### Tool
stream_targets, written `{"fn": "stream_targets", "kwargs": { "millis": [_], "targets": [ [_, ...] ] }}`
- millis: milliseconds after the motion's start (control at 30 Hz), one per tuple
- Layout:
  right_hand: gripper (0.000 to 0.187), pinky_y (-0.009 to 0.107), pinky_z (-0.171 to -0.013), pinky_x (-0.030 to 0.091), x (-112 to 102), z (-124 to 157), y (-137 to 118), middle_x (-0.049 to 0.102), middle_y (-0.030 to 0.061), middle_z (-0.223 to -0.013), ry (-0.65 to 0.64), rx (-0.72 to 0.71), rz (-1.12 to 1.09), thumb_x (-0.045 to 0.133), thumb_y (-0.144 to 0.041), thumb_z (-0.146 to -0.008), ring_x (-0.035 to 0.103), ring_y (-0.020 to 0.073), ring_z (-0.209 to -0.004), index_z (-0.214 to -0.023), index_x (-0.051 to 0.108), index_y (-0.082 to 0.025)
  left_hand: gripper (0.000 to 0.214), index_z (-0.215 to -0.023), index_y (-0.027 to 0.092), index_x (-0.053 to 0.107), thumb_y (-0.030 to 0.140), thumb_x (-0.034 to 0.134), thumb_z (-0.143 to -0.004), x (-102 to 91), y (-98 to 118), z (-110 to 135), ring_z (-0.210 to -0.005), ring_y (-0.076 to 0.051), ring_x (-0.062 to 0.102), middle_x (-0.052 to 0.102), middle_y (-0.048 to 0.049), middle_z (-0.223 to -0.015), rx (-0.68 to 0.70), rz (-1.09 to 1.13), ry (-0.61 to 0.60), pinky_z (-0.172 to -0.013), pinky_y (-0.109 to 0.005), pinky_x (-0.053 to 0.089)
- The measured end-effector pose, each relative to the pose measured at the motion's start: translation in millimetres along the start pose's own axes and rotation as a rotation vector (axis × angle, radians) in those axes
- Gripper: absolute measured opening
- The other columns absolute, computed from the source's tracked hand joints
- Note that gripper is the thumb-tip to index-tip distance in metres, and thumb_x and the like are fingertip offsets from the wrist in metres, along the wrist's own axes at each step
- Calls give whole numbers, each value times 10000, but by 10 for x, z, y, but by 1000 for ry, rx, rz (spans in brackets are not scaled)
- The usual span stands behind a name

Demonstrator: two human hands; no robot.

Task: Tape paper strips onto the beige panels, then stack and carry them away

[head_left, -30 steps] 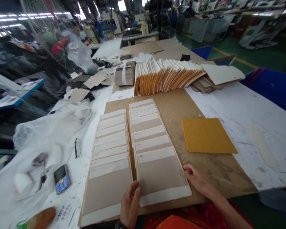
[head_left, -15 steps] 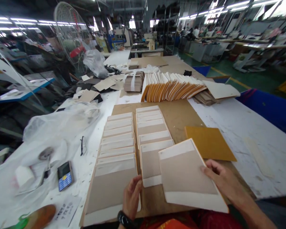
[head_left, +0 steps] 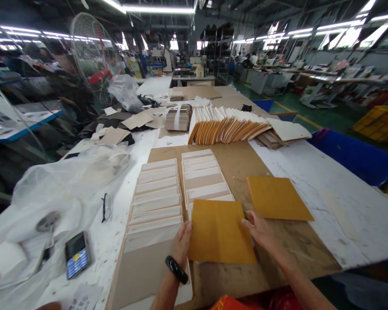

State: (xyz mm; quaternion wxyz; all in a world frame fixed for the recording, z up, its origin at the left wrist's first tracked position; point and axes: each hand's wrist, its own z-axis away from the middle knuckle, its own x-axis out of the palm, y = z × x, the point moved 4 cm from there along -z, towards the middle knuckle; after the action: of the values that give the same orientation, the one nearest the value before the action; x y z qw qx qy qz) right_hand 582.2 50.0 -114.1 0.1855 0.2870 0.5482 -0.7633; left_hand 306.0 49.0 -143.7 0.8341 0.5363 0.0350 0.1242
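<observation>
A yellow-orange card sheet (head_left: 220, 230) lies face up at the near end of the right row of overlapping grey-and-white cards (head_left: 204, 178). My left hand (head_left: 182, 241), with a black wristband, presses its left edge with fingers stretched flat. On the sheet's right edge rests my right hand (head_left: 260, 230), fingers extended. A second row of overlapping cards (head_left: 155, 193) runs along the left. Another yellow-orange sheet (head_left: 278, 199) lies alone to the right on the brown board (head_left: 278, 249).
A fanned stack of orange-and-white sheets (head_left: 228, 125) stands at the far end of the board, with grey card bundles (head_left: 178, 118) beside it. On the left lie clear plastic bags (head_left: 74, 172), glasses (head_left: 105, 207) and a phone (head_left: 76, 255). People work at distant tables.
The near grey-and-white card of the right row was lifted by my right hand and turned over; it now lies yellow-orange side up with both hands flat on its edges.
</observation>
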Motion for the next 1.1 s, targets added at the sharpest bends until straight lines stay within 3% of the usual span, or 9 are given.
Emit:
{"fn": "stream_targets", "kwargs": {
  "millis": [67,167,433,633,800,967,1100],
  "targets": [
    [306,386,-825,407,36,-120,247,613,102,-948,-11,38,-6,498,-402,-710,552,256,-942,-901,553,-170,505,-966,159,600,505,658,-602,-4,-28,-35,-1134,-271,474,587,-124,-1137,-3,-30,-6,-965,-408,375],
    [297,342,-753,433,95,-193,376,637,74,-873,-39,53,-46,486,-397,-724,586,222,-847,-896,566,-168,506,-999,155,574,449,679,-600,2,-71,-84,-1138,-255,471,558,-129,-1178,-16,-61,-7,-996,-391,337],
    [261,296,-610,418,141,-246,356,626,18,-723,-39,69,-172,485,-415,-730,577,201,-689,-820,584,-191,559,-1042,150,529,449,677,-594,39,-104,-186,-1059,-241,535,558,-142,-1161,-44,-101,32,-921,-368,413],
    [251,274,-586,427,114,-219,299,596,6,-712,-73,37,-332,476,-436,-744,558,183,-674,-765,524,-191,474,-900,172,591,518,655,-583,115,14,-151,-887,-225,603,664,-60,-913,-28,-128,9,-777,-321,479],
    [250,283,-653,452,-127,-56,105,606,28,-809,-131,-85,-513,500,-418,-772,562,194,-755,-868,528,-189,365,-808,203,568,534,584,-656,154,314,132,-786,-198,590,652,-14,-829,104,-199,6,-683,-280,470],
    [271,344,-806,431,-494,187,71,591,57,-978,-18,-184,-280,503,-405,-800,533,237,-932,-977,539,-203,336,-851,225,560,531,514,-719,93,509,418,-889,-205,544,620,-28,-897,305,-316,49,-791,-280,432],
    [424,409,-987,308,-464,325,90,499,74,-1195,-58,-300,-186,489,-368,-822,419,237,-1138,-1215,403,-233,392,-956,222,573,525,519,-713,125,504,510,-1008,-231,514,596,-57,-1014,326,-418,-35,-904,-328,387]
  ]
}}
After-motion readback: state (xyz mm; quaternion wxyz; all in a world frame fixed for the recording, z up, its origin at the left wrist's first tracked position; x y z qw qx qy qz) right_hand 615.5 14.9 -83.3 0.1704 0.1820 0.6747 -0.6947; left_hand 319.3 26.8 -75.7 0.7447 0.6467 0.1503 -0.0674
